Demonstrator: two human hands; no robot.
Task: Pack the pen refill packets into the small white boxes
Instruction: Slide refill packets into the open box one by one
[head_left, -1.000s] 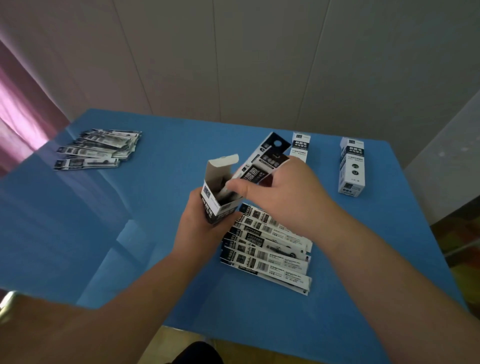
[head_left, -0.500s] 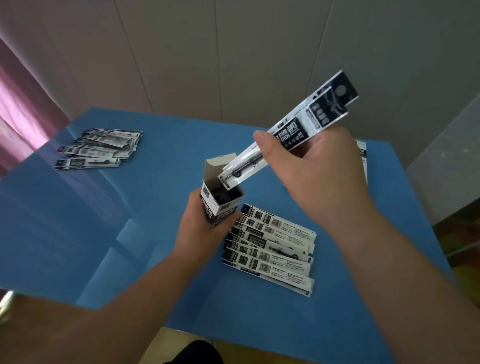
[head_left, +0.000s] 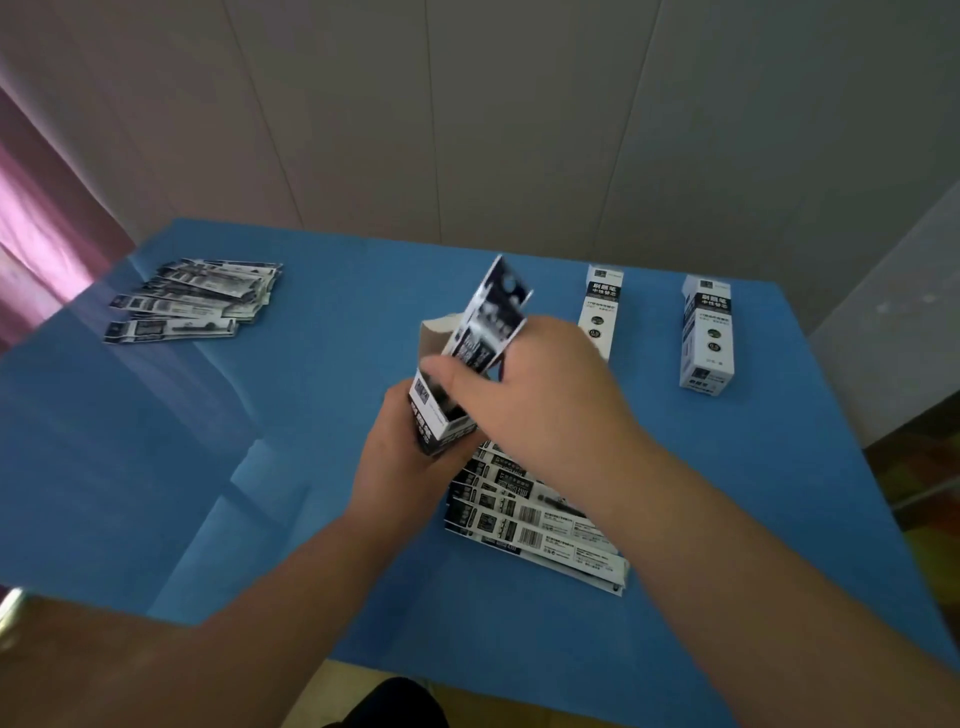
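Fingers of my left hand (head_left: 400, 467) curl round the lower part of a small white box (head_left: 441, 410), holding it upright just above the blue table (head_left: 311, 415) near the middle. Its top flap stands open on the far side. My right hand (head_left: 540, 395) pinches a pen refill packet (head_left: 488, 322) between thumb and fingers; the packet stands steeply, tilted a little to the right, with its lower end down inside the open mouth of the box and its black-printed upper end sticking well out. The packet is blurred, so the print cannot be read.

Under my right wrist, just right of the box, a fanned stack of refill packets (head_left: 530, 514) lies flat on the table, barcodes up. A second pile of packets (head_left: 192, 301) lies well apart at the far left. Two closed boxes lie toward the far right: one box (head_left: 602, 306) just beyond my right hand, partly hidden by it, and another box (head_left: 706, 332) farther right, near the table's edge. Behind the table is a pale panelled wall (head_left: 467, 114), with a pink curtain (head_left: 36, 218) at the left.
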